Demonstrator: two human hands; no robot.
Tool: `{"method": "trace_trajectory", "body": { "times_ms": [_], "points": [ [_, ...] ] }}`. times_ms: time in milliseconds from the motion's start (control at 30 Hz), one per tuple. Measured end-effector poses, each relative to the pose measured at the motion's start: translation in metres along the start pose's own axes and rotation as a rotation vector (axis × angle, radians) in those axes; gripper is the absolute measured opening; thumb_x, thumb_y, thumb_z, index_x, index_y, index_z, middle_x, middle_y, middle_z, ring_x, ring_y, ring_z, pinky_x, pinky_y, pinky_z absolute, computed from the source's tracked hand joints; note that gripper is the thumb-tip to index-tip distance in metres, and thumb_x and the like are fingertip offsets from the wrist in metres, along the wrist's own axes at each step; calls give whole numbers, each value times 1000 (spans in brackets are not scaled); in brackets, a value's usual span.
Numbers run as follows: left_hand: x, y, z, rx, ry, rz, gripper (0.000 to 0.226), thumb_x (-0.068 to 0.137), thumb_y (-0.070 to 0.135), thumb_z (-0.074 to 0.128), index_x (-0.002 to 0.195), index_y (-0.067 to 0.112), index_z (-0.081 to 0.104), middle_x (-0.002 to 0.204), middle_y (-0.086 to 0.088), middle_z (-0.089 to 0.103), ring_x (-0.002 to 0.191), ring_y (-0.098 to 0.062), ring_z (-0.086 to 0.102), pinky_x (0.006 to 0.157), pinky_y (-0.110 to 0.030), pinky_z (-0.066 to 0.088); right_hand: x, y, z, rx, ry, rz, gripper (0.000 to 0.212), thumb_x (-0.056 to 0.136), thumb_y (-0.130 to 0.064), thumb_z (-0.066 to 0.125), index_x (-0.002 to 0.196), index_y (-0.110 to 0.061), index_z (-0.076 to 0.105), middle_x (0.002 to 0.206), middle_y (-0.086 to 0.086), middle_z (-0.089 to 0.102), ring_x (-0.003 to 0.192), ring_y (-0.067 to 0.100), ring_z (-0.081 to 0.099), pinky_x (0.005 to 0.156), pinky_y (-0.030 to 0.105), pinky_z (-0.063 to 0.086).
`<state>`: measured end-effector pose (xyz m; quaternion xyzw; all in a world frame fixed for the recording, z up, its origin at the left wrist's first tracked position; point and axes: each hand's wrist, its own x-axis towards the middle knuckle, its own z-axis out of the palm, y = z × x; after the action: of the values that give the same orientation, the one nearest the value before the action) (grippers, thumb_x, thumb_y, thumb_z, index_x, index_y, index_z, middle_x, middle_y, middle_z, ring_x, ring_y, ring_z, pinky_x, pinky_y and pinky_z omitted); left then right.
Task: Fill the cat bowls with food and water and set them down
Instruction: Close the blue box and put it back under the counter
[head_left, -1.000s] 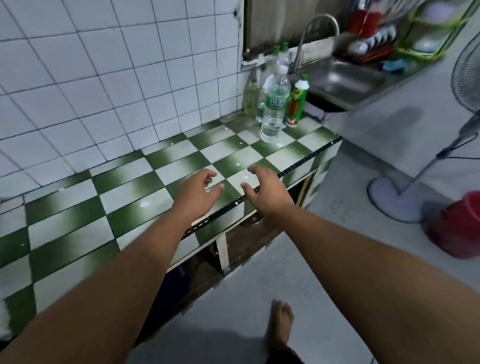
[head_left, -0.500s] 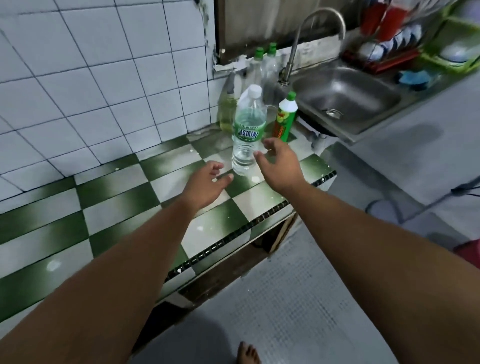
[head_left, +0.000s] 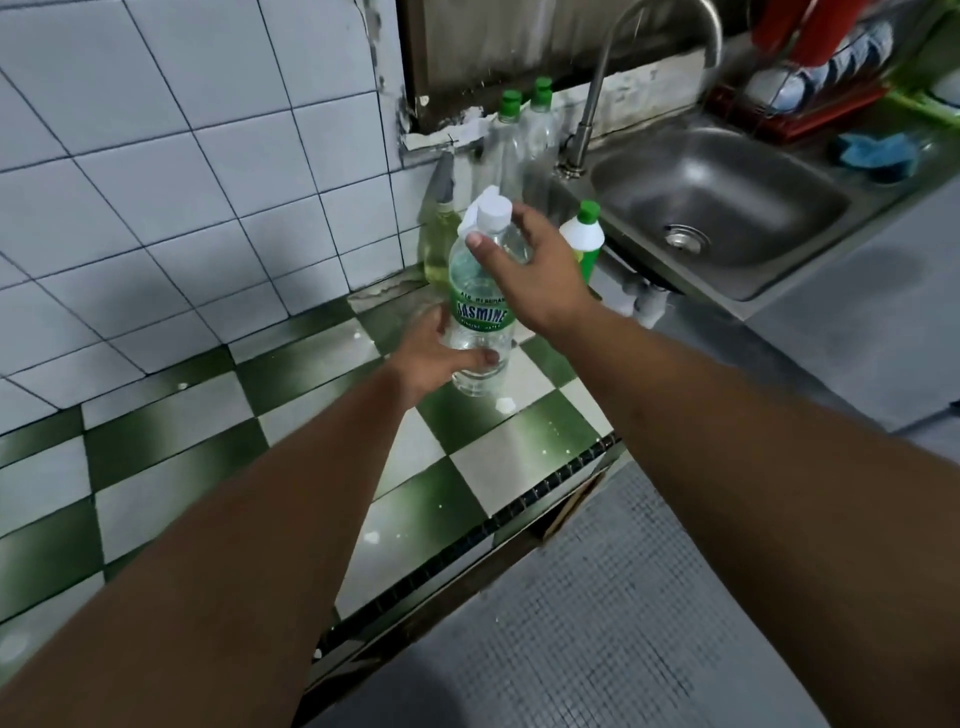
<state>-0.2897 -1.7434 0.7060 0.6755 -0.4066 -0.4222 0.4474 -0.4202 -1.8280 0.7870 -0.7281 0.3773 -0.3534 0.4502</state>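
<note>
A clear plastic water bottle (head_left: 475, 291) with a green label and a white cap stands on the green-and-white tiled counter (head_left: 291, 452), near its right end. My left hand (head_left: 439, 353) wraps the bottle's lower part, thumb across the front. My right hand (head_left: 530, 270) holds the bottle's neck just under the cap. Water fills only the bottle's lower portion. No cat bowl is in view.
Behind the bottle stand a yellow-liquid bottle (head_left: 441, 244), two clear green-capped bottles (head_left: 511, 140) and a white green-capped bottle (head_left: 584, 234). A steel sink (head_left: 727, 208) with a tall tap (head_left: 587, 124) lies to the right, a dish rack (head_left: 810, 88) beyond it. Grey floor runs below the counter edge.
Both hands moved forward from above the counter to the water bottle and closed around it, the left low and the right at the neck. The view moved closer to the sink.
</note>
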Motion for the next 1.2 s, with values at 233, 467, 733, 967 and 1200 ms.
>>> {"method": "trace_trajectory", "body": {
  "times_ms": [233, 467, 733, 967, 1200],
  "points": [
    [28, -14, 2, -162, -66, 5, 69, 71, 8, 91, 133, 19, 62, 126, 2, 74, 121, -16, 67, 110, -46, 48, 11, 11, -1, 99, 27, -15, 32, 92, -30, 67, 120, -14, 65, 116, -2, 71, 112, 11, 64, 103, 41, 51],
    [16, -15, 8, -221, 19, 0, 58, 74, -1, 87, 126, 11, 65, 113, 0, 78, 102, -9, 74, 79, -18, 56, 1, 7, -2, 59, 19, -59, 43, 87, -40, 67, 123, -15, 66, 117, -5, 71, 113, 10, 65, 100, 43, 52],
    [-22, -20, 8, -195, 53, -25, 54, 68, 8, 93, 117, 18, 71, 108, 6, 79, 106, -12, 72, 98, -32, 54, -35, -6, 0, 124, -44, -44, 46, 87, -38, 65, 125, -11, 65, 117, 0, 72, 109, 14, 68, 98, 44, 54],
    [-98, -36, 3, -238, 140, -7, 54, 66, 6, 94, 115, 17, 72, 105, 7, 79, 98, -6, 72, 84, -21, 54, -98, -35, 22, 17, -91, -60, 54, 88, -51, 59, 133, -21, 61, 124, -5, 69, 117, 10, 63, 101, 43, 53],
    [-223, -57, -31, -156, 191, 14, 60, 63, 20, 98, 118, 17, 73, 107, 7, 78, 108, -14, 70, 100, -33, 52, -207, -86, 64, 59, -99, -109, 41, 94, -38, 61, 129, -17, 64, 120, -4, 71, 113, 10, 65, 100, 42, 53]
  ]
}}
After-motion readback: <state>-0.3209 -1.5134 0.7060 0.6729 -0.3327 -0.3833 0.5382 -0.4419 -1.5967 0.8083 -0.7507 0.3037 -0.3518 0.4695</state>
